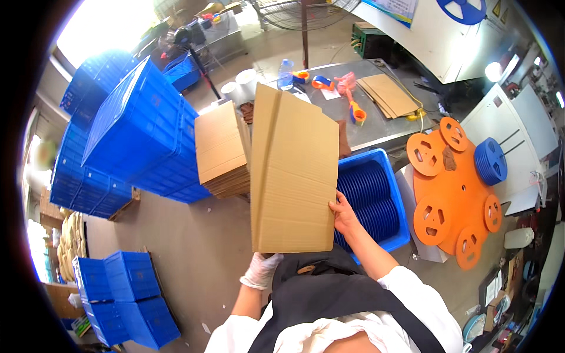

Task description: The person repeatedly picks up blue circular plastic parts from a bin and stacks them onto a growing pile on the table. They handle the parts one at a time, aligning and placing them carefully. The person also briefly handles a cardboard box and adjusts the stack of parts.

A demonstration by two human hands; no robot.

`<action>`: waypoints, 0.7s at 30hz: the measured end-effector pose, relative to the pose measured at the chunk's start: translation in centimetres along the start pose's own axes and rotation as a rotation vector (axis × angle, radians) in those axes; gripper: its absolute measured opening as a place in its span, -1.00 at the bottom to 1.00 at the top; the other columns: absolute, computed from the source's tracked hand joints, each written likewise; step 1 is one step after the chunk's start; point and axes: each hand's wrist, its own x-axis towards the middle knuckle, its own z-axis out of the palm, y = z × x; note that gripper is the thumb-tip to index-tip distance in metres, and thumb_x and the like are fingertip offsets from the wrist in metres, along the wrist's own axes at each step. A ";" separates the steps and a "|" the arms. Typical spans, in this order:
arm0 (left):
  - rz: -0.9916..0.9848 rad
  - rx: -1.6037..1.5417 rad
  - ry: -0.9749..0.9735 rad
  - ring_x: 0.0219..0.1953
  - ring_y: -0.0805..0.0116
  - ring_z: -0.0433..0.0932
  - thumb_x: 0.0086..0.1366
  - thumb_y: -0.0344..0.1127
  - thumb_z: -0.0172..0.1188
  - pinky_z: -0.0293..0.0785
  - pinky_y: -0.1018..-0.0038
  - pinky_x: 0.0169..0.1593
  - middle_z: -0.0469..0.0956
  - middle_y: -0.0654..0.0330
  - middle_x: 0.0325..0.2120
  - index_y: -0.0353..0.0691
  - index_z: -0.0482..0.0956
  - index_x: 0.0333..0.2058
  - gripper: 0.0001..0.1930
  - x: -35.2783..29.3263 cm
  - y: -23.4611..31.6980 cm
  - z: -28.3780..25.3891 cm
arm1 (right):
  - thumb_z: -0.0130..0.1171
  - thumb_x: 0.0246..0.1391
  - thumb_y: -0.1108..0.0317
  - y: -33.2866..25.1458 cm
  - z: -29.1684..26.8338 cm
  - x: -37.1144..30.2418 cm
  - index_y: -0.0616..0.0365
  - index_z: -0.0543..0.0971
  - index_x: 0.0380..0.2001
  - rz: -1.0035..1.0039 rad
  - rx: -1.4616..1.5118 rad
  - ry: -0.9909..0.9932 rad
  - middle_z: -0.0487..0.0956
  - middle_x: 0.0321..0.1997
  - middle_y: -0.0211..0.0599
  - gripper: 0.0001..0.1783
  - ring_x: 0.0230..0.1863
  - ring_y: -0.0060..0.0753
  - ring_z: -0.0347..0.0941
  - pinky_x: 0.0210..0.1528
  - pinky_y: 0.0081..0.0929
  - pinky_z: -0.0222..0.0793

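A flattened brown cardboard box (297, 176) is held up in front of me, tilted, with a folded flap along its left side. My right hand (343, 213), bare, grips its right edge with the thumb on the near face and the fingers behind. At the lower left corner, my left hand (262, 270) in a white glove holds the bottom edge; its fingers are mostly hidden behind the board. Just beyond the box on the left stands a stack of flat cardboard boxes (220, 141). Beside my right hand, a blue crate (402, 226) holds rows of dark blue reels (365, 194).
Tall stacks of blue crates (138, 123) stand at left, more crates (132, 294) lower left. A metal table (382, 126) ahead carries tape dispensers (357, 113), a water bottle (285, 73) and cardboard sheets (386, 94). An orange turntable (450, 194) with orange discs stands at right.
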 end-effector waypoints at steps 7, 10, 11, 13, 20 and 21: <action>-0.334 -0.079 -0.120 0.28 0.36 0.26 0.48 0.06 -0.07 0.19 0.46 0.30 0.29 0.21 0.27 -0.20 0.15 0.36 -0.36 12.3 11.6 3.0 | 0.26 -0.01 0.64 -2.6 1.4 0.9 0.08 0.29 0.17 -0.057 -0.006 0.013 0.53 0.06 -0.24 -0.33 0.12 -0.23 0.48 0.19 -0.18 0.46; -0.278 0.079 -0.120 0.16 0.35 0.40 0.39 0.11 0.08 0.33 0.42 0.21 0.42 0.17 0.16 -0.23 0.28 0.29 -0.34 17.1 12.8 2.8 | 0.27 -0.01 0.63 -2.6 2.2 2.2 0.10 0.30 0.14 -0.139 0.010 0.027 0.54 0.06 -0.24 -0.36 0.14 -0.23 0.47 0.20 -0.18 0.45; -0.203 0.128 -0.129 0.10 0.41 0.42 0.43 -0.02 0.06 0.32 0.49 0.18 0.46 0.24 0.10 -0.23 0.30 0.28 -0.43 18.0 13.5 2.8 | 0.27 -0.02 0.63 -2.7 2.5 2.6 0.11 0.31 0.13 -0.168 0.036 0.031 0.54 0.06 -0.25 -0.37 0.14 -0.23 0.47 0.20 -0.19 0.44; -0.164 0.305 -0.216 0.06 0.46 0.42 0.45 -0.13 0.04 0.31 0.53 0.16 0.48 0.29 0.05 -0.23 0.30 0.28 -0.49 21.0 13.2 0.4 | 0.28 -0.01 0.59 -3.2 2.8 2.7 0.13 0.35 0.12 -0.232 0.034 0.034 0.53 0.09 -0.27 -0.40 0.16 -0.24 0.46 0.24 -0.20 0.40; 0.111 0.518 -0.001 -0.19 0.53 0.51 0.40 -0.39 0.09 0.49 0.60 -0.10 0.54 0.24 -0.13 -0.28 0.41 0.16 -0.63 28.6 12.8 -8.7 | 0.26 0.04 0.51 -4.6 4.8 4.1 0.09 0.34 0.25 -0.349 0.033 0.069 0.49 0.21 -0.27 -0.34 0.23 -0.21 0.41 0.26 -0.18 0.35; 0.013 0.582 0.051 -0.11 0.45 0.47 0.38 -0.41 0.09 0.44 0.52 0.01 0.54 0.20 -0.09 -0.36 0.40 0.15 -0.61 29.7 14.2 -10.5 | 0.25 0.05 0.50 -5.2 4.3 3.9 0.09 0.33 0.25 -0.385 0.037 0.085 0.49 0.22 -0.27 -0.34 0.23 -0.20 0.41 0.26 -0.18 0.35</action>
